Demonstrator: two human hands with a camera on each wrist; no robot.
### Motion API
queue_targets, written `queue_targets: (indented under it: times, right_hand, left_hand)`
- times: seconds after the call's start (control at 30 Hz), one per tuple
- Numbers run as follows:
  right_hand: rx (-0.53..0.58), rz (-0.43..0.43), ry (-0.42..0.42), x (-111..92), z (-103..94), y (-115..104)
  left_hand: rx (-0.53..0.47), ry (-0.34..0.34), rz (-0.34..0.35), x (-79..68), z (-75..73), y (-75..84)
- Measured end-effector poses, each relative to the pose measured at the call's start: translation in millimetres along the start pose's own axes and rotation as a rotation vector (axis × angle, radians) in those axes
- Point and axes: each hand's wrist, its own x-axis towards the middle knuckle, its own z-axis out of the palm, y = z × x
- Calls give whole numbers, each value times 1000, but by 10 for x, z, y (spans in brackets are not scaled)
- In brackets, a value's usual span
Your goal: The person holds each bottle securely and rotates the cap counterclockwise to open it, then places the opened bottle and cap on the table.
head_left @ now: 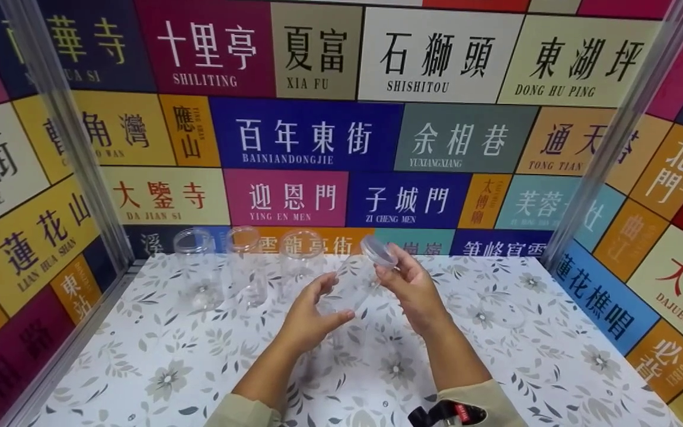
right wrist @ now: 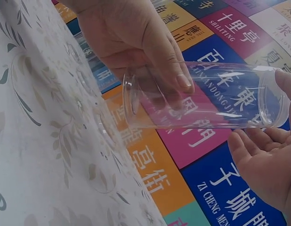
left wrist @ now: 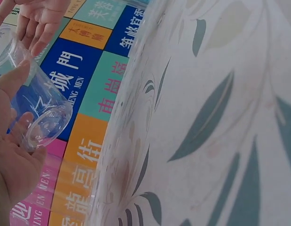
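Note:
A clear plastic jar (head_left: 354,286) is held tilted above the table, its lidded end up and to the right. My left hand (head_left: 313,314) grips the jar's body, thumb on the near side and fingers on the far side. Around the clear lid (head_left: 379,251) at the upper end, the thumb and fingers of my right hand (head_left: 415,290) are curled. In the right wrist view the jar (right wrist: 211,96) looks see-through, with nothing inside. The left wrist view shows its round base (left wrist: 49,125) near my left fingers.
Three more clear jars stand in a row at the back left: one on the left (head_left: 199,276), one in the middle (head_left: 249,273) and one on the right (head_left: 301,267). A flower-patterned cloth (head_left: 169,379) covers the table. Behind it rises a colourful sign-covered wall (head_left: 306,136).

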Motion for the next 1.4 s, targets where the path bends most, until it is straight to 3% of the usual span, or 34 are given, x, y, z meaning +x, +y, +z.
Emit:
queue_targets:
  times: [0.1,0.33,0.53,0.67,1.07,1.4]
  right_hand:
    - [-92,-33,25,9,-2,-12]
    - [-465,-149,168,-6,33,-56]
    - [-564,-206,223,-21,46,-73]
    - [-577,-222,216,-36,31,-80]
    - [-409,-226,54,-62,-29,-59]
    - [-440,-216,40,-45,-52,-99]
  left_hand:
    - [15,6,-17,-8,-4,0]
    - [77,20,-65,-26,6,3]
    - [92,21,-73,-32,13,-12]
    - [88,19,-53,-32,13,-22]
    - [61,1,-80,-30,-4,-27]
    - [70,-2,-89,-25,-24,-25]
